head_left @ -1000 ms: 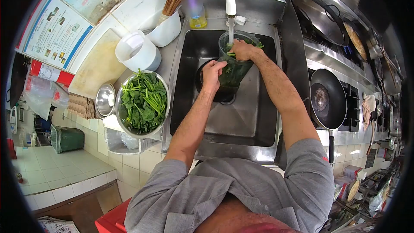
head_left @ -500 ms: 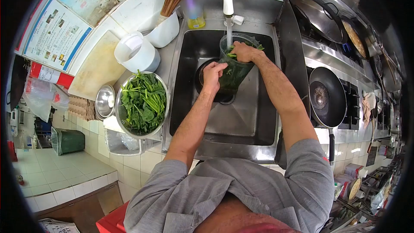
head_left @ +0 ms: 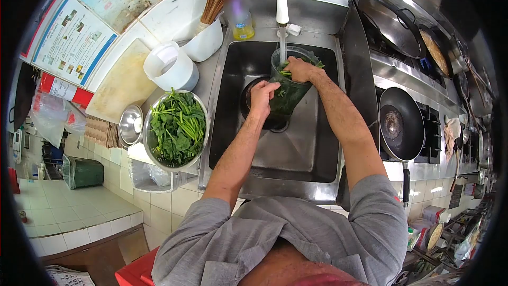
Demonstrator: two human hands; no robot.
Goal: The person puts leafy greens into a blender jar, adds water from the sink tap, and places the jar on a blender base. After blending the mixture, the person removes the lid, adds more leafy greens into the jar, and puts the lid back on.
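Note:
A tall clear container [head_left: 287, 103] filled with leafy greens and water stands tilted in the sink [head_left: 296, 161]. Its left side is gripped by my left hand [head_left: 262, 97], with the thumb near the rim. My right hand [head_left: 299, 69] reaches into the container's mouth, fingers closed among the leafy greens [head_left: 286, 72]; the fingertips are hidden. Water runs from the white tap [head_left: 281, 8] into the container beside my right hand. Left of the sink, more leafy greens [head_left: 177, 124] fill a metal colander [head_left: 182, 168].
A small metal bowl [head_left: 130, 127], a white tub [head_left: 182, 77] and a cutting board [head_left: 119, 82] lie to the left. A bottle with yellow liquid [head_left: 244, 29] stands behind the sink. On the right, a frying pan [head_left: 407, 127] sits on the stove beyond a metal partition [head_left: 359, 74].
The whole view has shifted slightly. Both hands keep their places at the container, and the water still runs.

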